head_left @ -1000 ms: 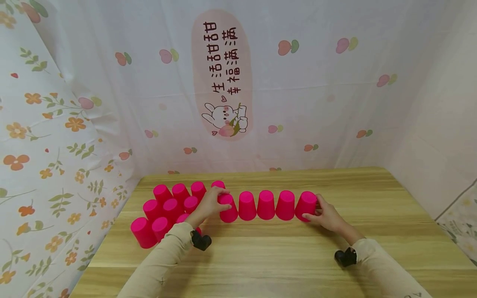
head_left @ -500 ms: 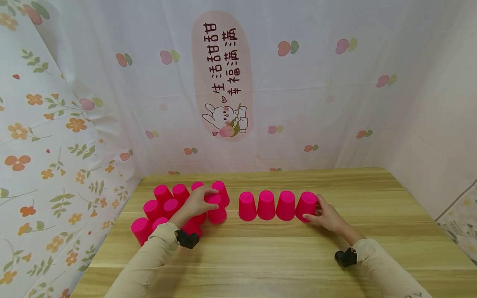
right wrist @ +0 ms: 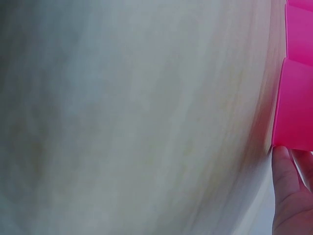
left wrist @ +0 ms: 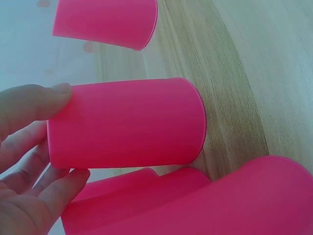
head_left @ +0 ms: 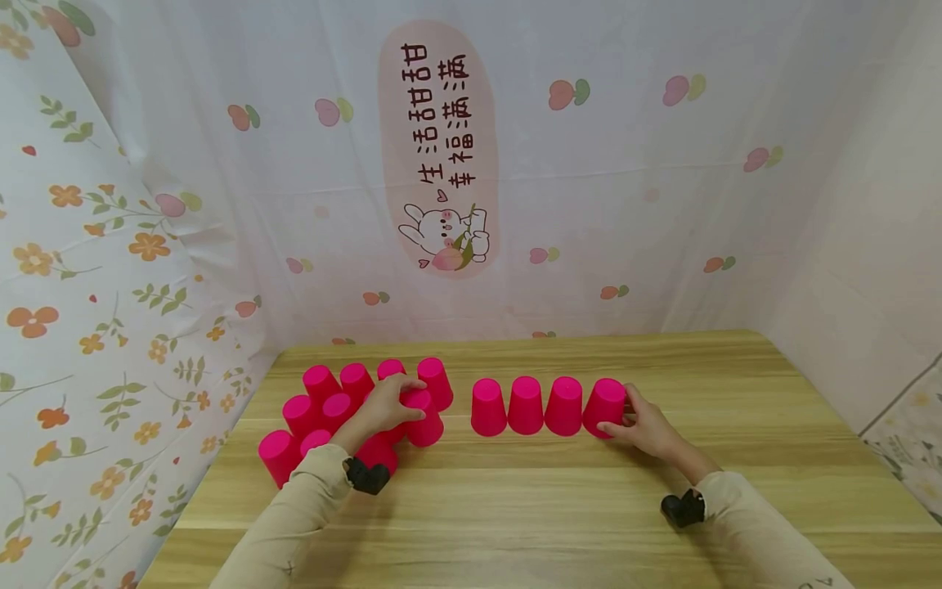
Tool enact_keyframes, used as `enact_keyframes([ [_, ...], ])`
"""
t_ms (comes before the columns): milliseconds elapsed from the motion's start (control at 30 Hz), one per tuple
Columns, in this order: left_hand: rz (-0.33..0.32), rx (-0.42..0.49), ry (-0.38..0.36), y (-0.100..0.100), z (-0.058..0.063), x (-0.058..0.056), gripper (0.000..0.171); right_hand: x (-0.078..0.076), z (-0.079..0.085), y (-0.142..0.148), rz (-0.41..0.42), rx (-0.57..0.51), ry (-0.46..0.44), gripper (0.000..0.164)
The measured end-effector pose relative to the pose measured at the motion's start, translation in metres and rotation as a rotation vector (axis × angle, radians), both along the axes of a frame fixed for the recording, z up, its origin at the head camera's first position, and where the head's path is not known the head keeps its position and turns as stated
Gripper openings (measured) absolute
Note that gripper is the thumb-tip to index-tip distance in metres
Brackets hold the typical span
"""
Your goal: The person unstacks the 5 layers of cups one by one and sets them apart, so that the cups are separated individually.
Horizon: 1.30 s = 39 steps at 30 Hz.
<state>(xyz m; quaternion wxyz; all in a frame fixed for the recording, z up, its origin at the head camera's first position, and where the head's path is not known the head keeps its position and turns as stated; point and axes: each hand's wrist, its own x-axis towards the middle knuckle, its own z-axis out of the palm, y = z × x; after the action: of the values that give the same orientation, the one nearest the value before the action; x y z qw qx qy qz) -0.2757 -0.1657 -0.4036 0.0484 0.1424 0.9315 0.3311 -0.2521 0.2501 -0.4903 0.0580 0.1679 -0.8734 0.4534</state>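
Note:
My left hand (head_left: 383, 404) pinches an upside-down pink plastic cup (head_left: 424, 428) near its closed top, thumb on one side and fingers on the other. The left wrist view shows this cup (left wrist: 127, 125) whole, with the other cups close beside it. Just behind it stands another pink cup (head_left: 436, 384). On the right, my right hand (head_left: 648, 424) holds the end cup (head_left: 603, 409) of a short row, with the thumb low at its front and the fingers around its right side. In the right wrist view, fingertips (right wrist: 281, 164) meet that cup's side.
Two upside-down cups (head_left: 526, 406) (head_left: 563, 407) and a third (head_left: 488, 408) continue the row leftward. More pink cups (head_left: 279, 455) cluster at the left, partly hidden by my left arm. All stand on a wooden table (head_left: 515, 515) before a printed curtain (head_left: 625, 188).
My left hand has moved left, bringing the pink cup from the row's left end to the cluster; a gap now shows there. My right hand and its cup stay put.

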Motion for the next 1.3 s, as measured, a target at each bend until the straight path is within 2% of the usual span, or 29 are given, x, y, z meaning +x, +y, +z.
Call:
enact_keyframes([
  [133,0.003,-0.001,0.005,0.0,0.0,0.0,0.043,0.001,0.002,-0.001,0.004,0.006,0.0,0.054],
  [267,-0.004,0.002,0.013,0.0,0.0,0.001,0.044,0.011,0.019,-0.01,-0.001,0.004,0.004,0.052],
  [367,-0.017,0.015,0.02,0.001,0.001,0.002,0.047,0.012,0.019,-0.011,-0.002,0.008,0.008,0.052],
  [533,-0.028,0.055,0.041,0.006,0.011,0.004,0.051,0.003,0.003,-0.002,0.003,0.01,0.01,0.055],
  [800,-0.087,0.113,0.102,0.027,0.03,0.002,0.054,0.015,0.025,-0.013,0.016,-0.002,0.026,0.051],
  [867,-0.091,0.15,0.11,0.034,0.031,0.0,0.056,0.014,0.023,-0.012,0.007,0.01,0.028,0.051],
  [967,-0.108,0.214,0.13,0.045,0.029,-0.003,0.055,0.009,0.013,-0.008,-0.006,0.03,0.02,0.052],
  [1067,-0.125,0.276,0.13,0.053,0.021,-0.005,0.054,0.004,0.004,-0.004,-0.005,0.03,0.01,0.054],
  [1233,-0.138,0.397,0.031,0.07,0.001,-0.005,0.055,0.002,-0.001,-0.001,0.002,0.006,0.026,0.054],
  [1300,-0.136,0.401,0.008,0.077,-0.008,-0.005,0.055,0.001,-0.001,-0.001,0.001,0.006,0.035,0.054],
])
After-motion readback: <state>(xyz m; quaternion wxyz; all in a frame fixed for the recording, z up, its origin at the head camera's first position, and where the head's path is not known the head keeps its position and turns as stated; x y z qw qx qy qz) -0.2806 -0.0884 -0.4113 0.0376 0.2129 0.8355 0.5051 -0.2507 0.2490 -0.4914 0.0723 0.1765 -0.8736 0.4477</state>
